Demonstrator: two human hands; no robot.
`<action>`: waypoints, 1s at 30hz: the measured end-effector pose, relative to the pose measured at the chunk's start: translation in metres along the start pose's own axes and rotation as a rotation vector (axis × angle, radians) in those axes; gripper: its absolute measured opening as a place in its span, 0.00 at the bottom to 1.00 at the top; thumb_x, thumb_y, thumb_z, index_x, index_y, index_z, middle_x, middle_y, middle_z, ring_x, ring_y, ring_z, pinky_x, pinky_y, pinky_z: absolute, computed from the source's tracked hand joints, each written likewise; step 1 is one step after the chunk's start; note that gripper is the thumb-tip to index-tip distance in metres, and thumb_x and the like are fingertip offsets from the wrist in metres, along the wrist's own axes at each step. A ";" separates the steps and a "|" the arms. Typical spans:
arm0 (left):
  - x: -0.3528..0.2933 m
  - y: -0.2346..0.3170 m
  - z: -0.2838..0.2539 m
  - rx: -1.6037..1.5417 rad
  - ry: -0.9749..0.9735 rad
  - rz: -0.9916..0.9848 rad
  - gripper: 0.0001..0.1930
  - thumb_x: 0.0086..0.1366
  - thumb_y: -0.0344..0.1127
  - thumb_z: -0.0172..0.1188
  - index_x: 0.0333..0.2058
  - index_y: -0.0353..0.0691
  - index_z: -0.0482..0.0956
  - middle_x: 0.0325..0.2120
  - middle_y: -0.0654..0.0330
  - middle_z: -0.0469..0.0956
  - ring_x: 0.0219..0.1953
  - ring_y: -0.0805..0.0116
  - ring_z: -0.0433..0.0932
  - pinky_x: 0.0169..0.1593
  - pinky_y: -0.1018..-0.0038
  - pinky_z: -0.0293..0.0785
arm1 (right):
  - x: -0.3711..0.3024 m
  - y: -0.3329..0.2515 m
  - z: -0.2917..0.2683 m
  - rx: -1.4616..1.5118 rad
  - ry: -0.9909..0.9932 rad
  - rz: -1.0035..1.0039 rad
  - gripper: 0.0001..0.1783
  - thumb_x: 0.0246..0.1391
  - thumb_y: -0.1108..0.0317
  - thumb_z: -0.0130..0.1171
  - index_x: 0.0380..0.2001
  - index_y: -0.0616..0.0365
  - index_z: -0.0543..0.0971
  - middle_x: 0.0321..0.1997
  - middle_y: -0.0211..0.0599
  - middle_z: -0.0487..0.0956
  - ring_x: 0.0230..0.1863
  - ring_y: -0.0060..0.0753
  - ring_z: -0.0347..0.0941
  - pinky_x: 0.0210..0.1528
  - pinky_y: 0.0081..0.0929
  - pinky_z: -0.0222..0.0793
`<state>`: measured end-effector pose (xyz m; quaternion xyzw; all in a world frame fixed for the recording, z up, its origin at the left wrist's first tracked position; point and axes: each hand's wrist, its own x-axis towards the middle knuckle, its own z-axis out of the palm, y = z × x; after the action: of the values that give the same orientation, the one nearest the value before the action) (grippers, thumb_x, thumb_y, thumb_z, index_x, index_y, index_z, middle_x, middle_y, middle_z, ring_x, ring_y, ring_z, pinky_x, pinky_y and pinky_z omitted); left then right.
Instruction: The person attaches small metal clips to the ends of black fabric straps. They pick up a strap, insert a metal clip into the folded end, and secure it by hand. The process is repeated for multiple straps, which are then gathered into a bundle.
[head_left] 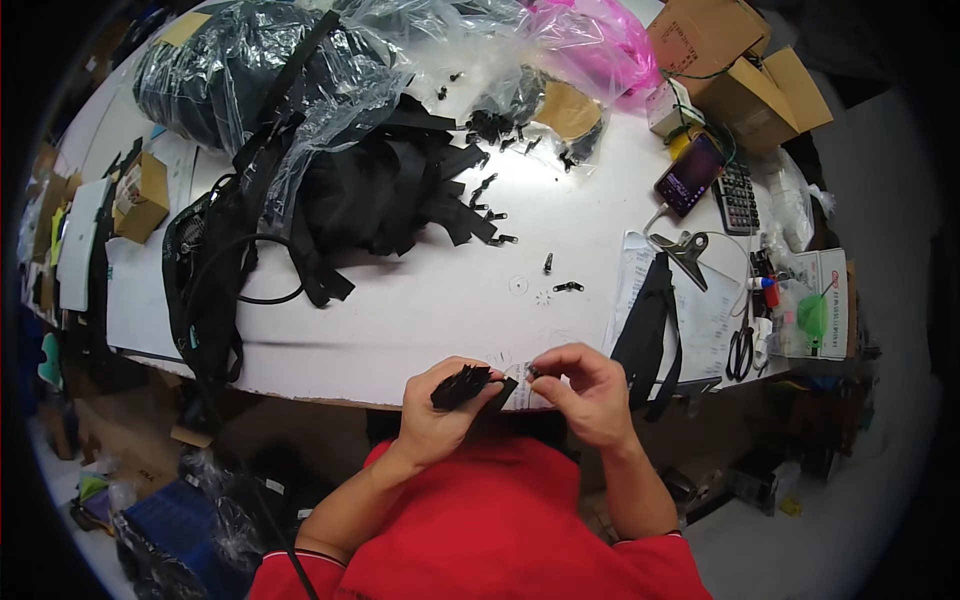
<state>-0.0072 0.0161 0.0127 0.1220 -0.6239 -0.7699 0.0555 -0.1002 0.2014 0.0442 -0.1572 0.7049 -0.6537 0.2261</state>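
Close to the table's front edge, my left hand (432, 412) is closed round a bundle of black zipper strips (462, 387). One strip end (508, 388) sticks out of it toward the right. My right hand (594, 400) pinches a small dark zipper slider (532, 373) between thumb and forefinger, a little apart from that strip end. Two loose black sliders lie farther up the table, one upright in the picture (548, 263) and one lying sideways (568, 287). Several more sliders (490, 125) are heaped and scattered beyond them.
A large heap of black strips (370, 190) and a black bag (200, 270) cover the left side. Clear plastic bags (250, 70) lie behind. To the right are papers (700, 320), a bulldog clip (686, 258), a phone (690, 175), a calculator (738, 200), scissors (740, 352) and cardboard boxes (765, 100).
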 end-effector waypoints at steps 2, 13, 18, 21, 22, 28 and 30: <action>-0.003 -0.001 -0.001 -0.030 0.008 -0.033 0.07 0.62 0.21 0.66 0.40 0.31 0.82 0.35 0.58 0.84 0.38 0.74 0.82 0.45 0.78 0.76 | -0.001 -0.006 0.007 -0.227 -0.023 -0.140 0.09 0.49 0.74 0.71 0.35 0.59 0.85 0.31 0.34 0.83 0.32 0.24 0.77 0.37 0.23 0.71; -0.005 0.005 0.001 0.092 -0.036 0.072 0.07 0.62 0.21 0.66 0.39 0.32 0.80 0.33 0.58 0.84 0.36 0.75 0.81 0.44 0.78 0.77 | 0.003 -0.009 0.012 -0.597 -0.005 -0.473 0.12 0.43 0.65 0.76 0.31 0.53 0.83 0.29 0.28 0.81 0.29 0.31 0.74 0.33 0.29 0.64; -0.007 0.007 0.003 0.110 -0.024 0.075 0.07 0.62 0.19 0.65 0.39 0.32 0.80 0.34 0.57 0.83 0.37 0.73 0.82 0.44 0.78 0.77 | 0.005 -0.015 0.007 -0.729 -0.081 -0.561 0.13 0.43 0.64 0.76 0.32 0.53 0.83 0.29 0.27 0.80 0.28 0.31 0.73 0.33 0.29 0.63; -0.003 0.011 0.004 0.154 -0.027 0.171 0.08 0.62 0.19 0.63 0.40 0.32 0.81 0.36 0.55 0.82 0.38 0.70 0.81 0.45 0.76 0.76 | 0.003 -0.011 0.008 -0.570 -0.039 -0.377 0.10 0.50 0.66 0.73 0.34 0.55 0.83 0.30 0.29 0.79 0.29 0.26 0.73 0.34 0.24 0.64; -0.001 0.013 0.004 0.182 -0.031 0.219 0.08 0.62 0.19 0.63 0.41 0.31 0.81 0.37 0.54 0.81 0.39 0.69 0.80 0.45 0.76 0.76 | -0.003 -0.009 0.013 -0.402 0.011 -0.177 0.09 0.52 0.67 0.72 0.34 0.56 0.83 0.31 0.29 0.79 0.30 0.23 0.73 0.35 0.22 0.65; -0.002 0.006 0.003 0.162 -0.060 0.231 0.10 0.64 0.20 0.60 0.44 0.32 0.81 0.39 0.54 0.80 0.40 0.67 0.80 0.46 0.76 0.75 | -0.022 0.012 0.027 0.230 -0.022 0.279 0.05 0.61 0.73 0.64 0.38 0.63 0.81 0.35 0.26 0.77 0.37 0.14 0.71 0.41 0.17 0.67; -0.004 0.005 0.003 0.031 -0.050 0.111 0.09 0.65 0.21 0.59 0.44 0.32 0.81 0.40 0.56 0.80 0.41 0.69 0.79 0.48 0.76 0.74 | -0.023 0.012 0.029 0.329 -0.012 0.269 0.05 0.61 0.74 0.63 0.39 0.64 0.81 0.36 0.26 0.77 0.38 0.15 0.71 0.43 0.17 0.67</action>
<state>-0.0043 0.0187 0.0188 0.0688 -0.6428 -0.7587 0.0803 -0.0645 0.1895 0.0337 -0.0262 0.6020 -0.7229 0.3381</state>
